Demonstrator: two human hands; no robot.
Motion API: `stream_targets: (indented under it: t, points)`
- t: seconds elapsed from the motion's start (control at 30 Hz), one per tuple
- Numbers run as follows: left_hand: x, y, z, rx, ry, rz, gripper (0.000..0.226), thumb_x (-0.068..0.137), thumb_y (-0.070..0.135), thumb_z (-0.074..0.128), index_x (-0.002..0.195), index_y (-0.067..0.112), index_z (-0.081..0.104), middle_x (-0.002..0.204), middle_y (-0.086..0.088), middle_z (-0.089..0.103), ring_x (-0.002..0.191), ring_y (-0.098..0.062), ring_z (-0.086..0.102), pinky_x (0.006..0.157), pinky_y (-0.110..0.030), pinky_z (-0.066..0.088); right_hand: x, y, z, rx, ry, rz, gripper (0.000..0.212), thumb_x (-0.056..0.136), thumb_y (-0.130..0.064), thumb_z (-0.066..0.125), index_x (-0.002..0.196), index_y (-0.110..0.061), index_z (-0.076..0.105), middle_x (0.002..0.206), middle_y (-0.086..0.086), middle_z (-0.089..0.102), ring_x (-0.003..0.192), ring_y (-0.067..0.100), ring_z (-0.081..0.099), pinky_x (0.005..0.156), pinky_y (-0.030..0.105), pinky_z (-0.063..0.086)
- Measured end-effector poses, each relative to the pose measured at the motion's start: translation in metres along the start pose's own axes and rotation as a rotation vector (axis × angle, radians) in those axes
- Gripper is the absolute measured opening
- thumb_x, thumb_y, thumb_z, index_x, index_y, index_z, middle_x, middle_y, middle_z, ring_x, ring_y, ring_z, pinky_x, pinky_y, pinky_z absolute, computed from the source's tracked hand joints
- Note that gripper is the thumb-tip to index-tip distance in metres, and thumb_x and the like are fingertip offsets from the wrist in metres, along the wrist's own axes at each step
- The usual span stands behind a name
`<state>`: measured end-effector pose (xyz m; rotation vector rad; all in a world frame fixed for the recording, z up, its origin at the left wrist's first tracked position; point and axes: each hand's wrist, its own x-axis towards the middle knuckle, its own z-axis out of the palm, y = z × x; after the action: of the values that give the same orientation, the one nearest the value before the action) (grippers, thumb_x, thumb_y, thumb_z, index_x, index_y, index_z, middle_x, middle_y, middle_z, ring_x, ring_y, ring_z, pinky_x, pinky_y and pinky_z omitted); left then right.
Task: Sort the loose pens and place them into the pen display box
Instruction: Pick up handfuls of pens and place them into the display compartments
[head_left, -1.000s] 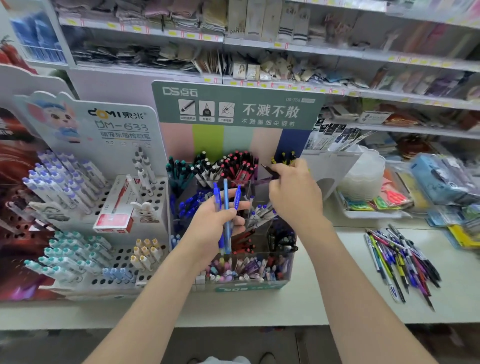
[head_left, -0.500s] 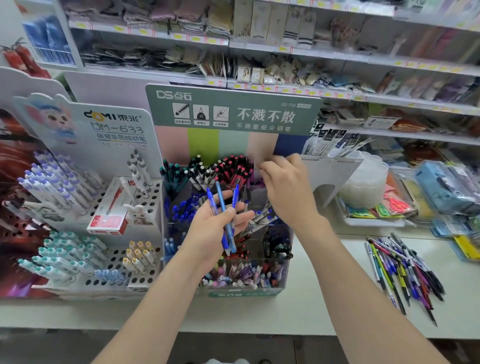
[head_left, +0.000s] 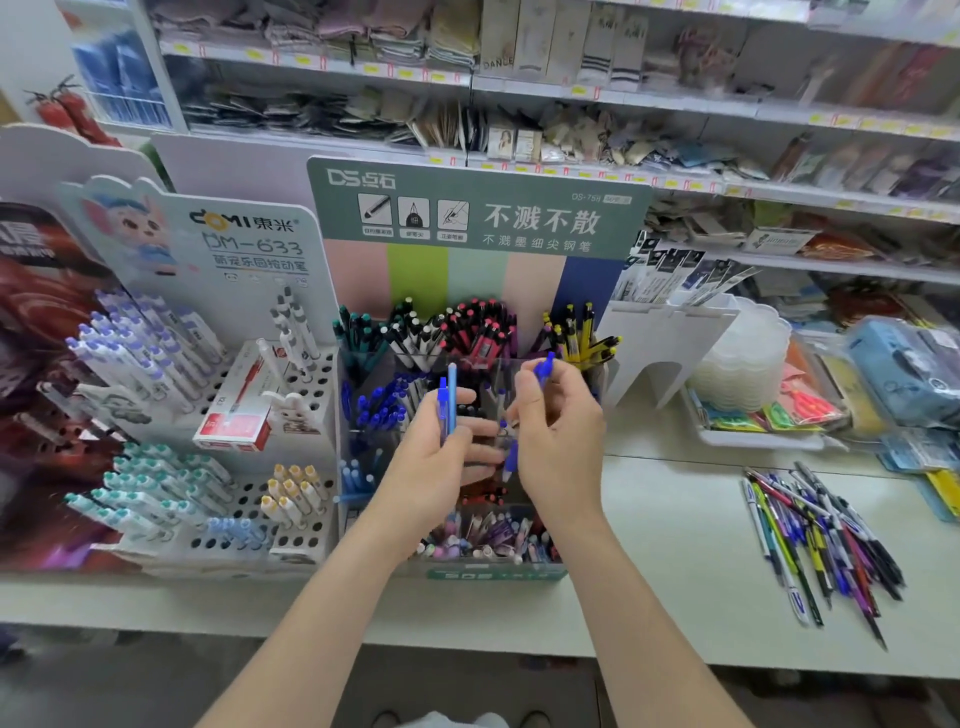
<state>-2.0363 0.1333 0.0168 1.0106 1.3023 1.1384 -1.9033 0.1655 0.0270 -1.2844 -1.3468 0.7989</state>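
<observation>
The pen display box (head_left: 493, 571) stands on the white counter, its clear compartments packed with pens sorted by colour under a green header card. My left hand (head_left: 441, 457) hovers over the middle compartments and grips two blue pens (head_left: 449, 400) upright. My right hand (head_left: 561, 436) is just to its right and holds a single blue pen (head_left: 543, 366), whose cap pokes above my fingers and whose tip shows below my palm. A heap of loose mixed pens (head_left: 815, 535) lies on the counter to the right.
A white rack of capped pens (head_left: 208, 415) stands left of the box, with a red pen carton (head_left: 234, 410) on it. A white stand (head_left: 670, 343) and a tray of packets (head_left: 763, 410) sit at the right. Store shelves rise behind.
My right hand came back from the rear yellow-pen compartment toward my left hand and now holds one blue pen. My left hand went from three blue pens to two.
</observation>
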Motion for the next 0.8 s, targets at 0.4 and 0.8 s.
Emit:
stream_targets:
  t: [0.4,0.8]
  points:
    - [-0.019,-0.013,-0.032,0.394,-0.086,0.142,0.024,0.11,0.01,0.043,0.126,0.028,0.037,0.113,-0.002,0.064,0.09,-0.008,0.066,0.075,-0.03,0.059,-0.018,-0.002,0.025,-0.017,-0.4,0.178,0.011,0.1,-0.031,0.074,0.101,-0.022,0.079,0.082,-0.003,0.079,0.073,0.01,0.074,0.065,0.036,0.062]
    - [-0.007,-0.025,-0.086,0.313,0.519,0.118,0.022,0.103,0.013,0.061,0.117,0.029,0.06,0.085,0.003,0.066,0.07,0.001,0.065,0.062,-0.028,0.049,0.002,-0.02,0.097,-0.001,0.112,-0.258,0.016,0.109,-0.029,0.063,0.108,-0.013,0.061,0.083,-0.004,0.072,0.069,0.014,0.068,0.062,0.032,0.053]
